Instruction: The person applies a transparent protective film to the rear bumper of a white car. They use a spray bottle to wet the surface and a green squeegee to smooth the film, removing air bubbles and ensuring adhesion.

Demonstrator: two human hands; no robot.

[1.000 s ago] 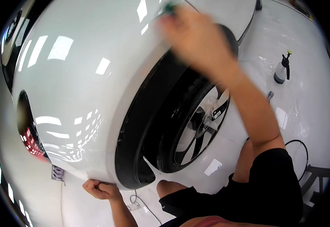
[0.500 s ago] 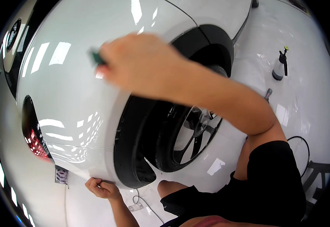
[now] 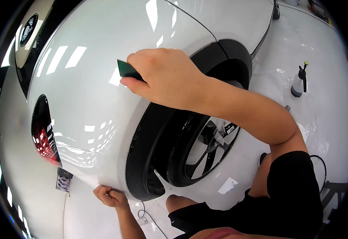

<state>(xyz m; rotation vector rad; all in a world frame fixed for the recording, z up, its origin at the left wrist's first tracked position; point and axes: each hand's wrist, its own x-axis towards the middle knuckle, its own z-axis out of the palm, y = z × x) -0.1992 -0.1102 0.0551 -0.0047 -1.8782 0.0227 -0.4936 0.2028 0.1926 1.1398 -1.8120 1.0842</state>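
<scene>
My right hand (image 3: 162,75) is closed on a dark green squeegee (image 3: 127,69), a flat blade whose end sticks out between thumb and fingers. It is over the glossy white rear panel (image 3: 82,83) of a car, above the black wheel arch trim (image 3: 140,155). Whether the blade's edge touches the paint, I cannot tell. Low down, my left hand (image 3: 111,196) is at the bottom edge of the bumper with its fingers curled together. Anything small in those fingers is hidden from me.
A red tail light (image 3: 44,139) is on the car's left side. The wheel (image 3: 209,147) fills the arch. A pump spray bottle (image 3: 298,83) stands on the white floor at right, with a dark chair (image 3: 335,191) below it. A thin cable (image 3: 150,217) lies near my knee.
My right hand, blurred before, now shows sharply, with more of the squeegee visible. The whole view has shifted slightly. My left hand keeps its place at the bumper edge.
</scene>
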